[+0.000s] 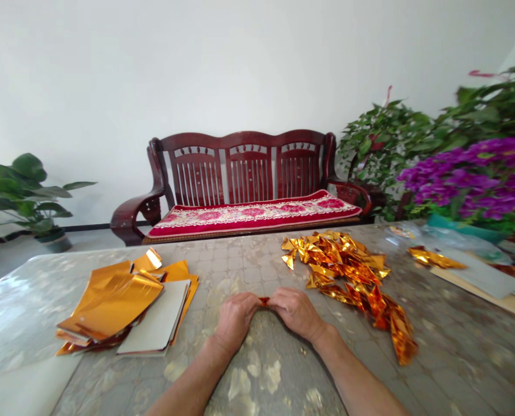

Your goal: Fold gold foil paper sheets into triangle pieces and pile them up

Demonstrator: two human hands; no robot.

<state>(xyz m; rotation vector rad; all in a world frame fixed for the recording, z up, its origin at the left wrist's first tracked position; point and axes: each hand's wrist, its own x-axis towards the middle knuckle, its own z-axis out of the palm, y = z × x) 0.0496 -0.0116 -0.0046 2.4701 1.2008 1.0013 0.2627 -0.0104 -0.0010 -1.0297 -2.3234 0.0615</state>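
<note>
Head view on my remote feed: sheets [114, 300] piled at left, then the left hand [237, 316] pinching one end of a foil [264, 301] over the table [249, 370]. I see the right hand [296, 312] gripping its other end, folded pieces [333, 254] heaped further right, flowers [474, 176] beyond.

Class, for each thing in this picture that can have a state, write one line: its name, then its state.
Left hand: closed on the foil piece
Right hand: closed on the foil piece
Foil piece: held between both hands, mostly hidden
Gold sheets: unevenly stacked, unfolded
Pale sheet: lying flat
Folded gold pieces: loosely heaped
Seat cover: spread out
Purple flowers: open
</note>
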